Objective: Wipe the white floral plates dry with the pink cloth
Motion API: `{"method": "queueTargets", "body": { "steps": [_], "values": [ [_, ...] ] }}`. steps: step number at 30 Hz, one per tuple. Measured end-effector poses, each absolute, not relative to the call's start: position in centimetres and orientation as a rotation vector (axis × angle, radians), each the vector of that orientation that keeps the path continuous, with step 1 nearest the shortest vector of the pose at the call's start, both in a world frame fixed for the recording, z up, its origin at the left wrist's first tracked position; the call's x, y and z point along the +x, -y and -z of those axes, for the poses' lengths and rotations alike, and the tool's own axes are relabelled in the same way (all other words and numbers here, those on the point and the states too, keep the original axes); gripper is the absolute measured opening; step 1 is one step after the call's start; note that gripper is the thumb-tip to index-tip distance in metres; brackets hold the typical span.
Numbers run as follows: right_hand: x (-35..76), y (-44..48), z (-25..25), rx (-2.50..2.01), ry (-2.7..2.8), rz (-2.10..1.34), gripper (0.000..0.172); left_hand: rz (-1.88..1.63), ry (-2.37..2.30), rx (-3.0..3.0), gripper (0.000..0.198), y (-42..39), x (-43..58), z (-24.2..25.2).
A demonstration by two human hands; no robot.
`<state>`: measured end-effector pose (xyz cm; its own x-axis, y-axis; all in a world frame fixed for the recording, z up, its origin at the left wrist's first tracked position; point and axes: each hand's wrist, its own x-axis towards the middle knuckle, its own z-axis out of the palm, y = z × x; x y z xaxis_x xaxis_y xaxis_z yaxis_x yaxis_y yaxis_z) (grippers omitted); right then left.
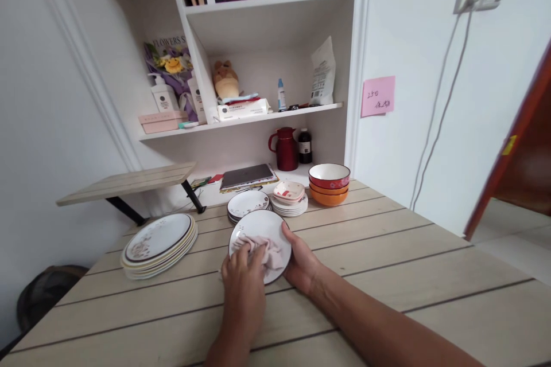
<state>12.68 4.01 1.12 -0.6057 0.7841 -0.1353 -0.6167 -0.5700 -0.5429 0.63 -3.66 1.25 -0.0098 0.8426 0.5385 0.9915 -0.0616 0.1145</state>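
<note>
A white plate with a dark rim (248,227) is tilted toward me above the table. My right hand (301,261) grips its right edge, thumb on the face and the other fingers hidden behind. Bunched on the plate's face is a pale pink cloth (273,253). The fingers of my left hand (244,275) are curled on the cloth and press it to the plate. Just behind stands a stack of small dark-rimmed plates (245,204). Beside that, a square patterned dish (288,191) sits on a stack of white saucers (293,206).
Large plates (161,238) are stacked at left, near a raised wooden shelf (129,183) on black legs. Orange and red bowls (329,189) are stacked at back right. A laptop (247,176), a red jug (287,152) and a dark bottle (305,148) stand along the back.
</note>
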Motion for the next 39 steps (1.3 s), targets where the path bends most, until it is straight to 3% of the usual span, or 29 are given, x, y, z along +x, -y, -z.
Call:
{"method": "queueTargets", "body": {
  "steps": [6,14,26,32,39],
  "values": [
    [13.2,-3.6,-1.7,-0.488,0.613,-2.329,0.065,0.724,1.664,-2.312,0.059,3.7,1.2,-0.9],
    [13.4,-4.0,-1.8,-0.492,0.514,-2.299,0.061,0.940,1.772,-2.409,0.051,4.0,1.6,-1.8],
    [13.0,-4.1,-1.3,-0.578,0.550,-2.196,0.052,1.051,1.981,-2.013,0.035,2.9,-2.2,-1.7],
    [13.2,-4.2,-1.2,-0.485,0.552,-2.223,0.056,0.838,2.008,-2.068,0.024,3.3,-0.4,-1.8],
    [13.3,-3.8,-1.4,-0.589,0.733,-2.175,0.052,0.761,2.136,-2.069,0.035,3.3,0.4,-1.5]
  ]
}}
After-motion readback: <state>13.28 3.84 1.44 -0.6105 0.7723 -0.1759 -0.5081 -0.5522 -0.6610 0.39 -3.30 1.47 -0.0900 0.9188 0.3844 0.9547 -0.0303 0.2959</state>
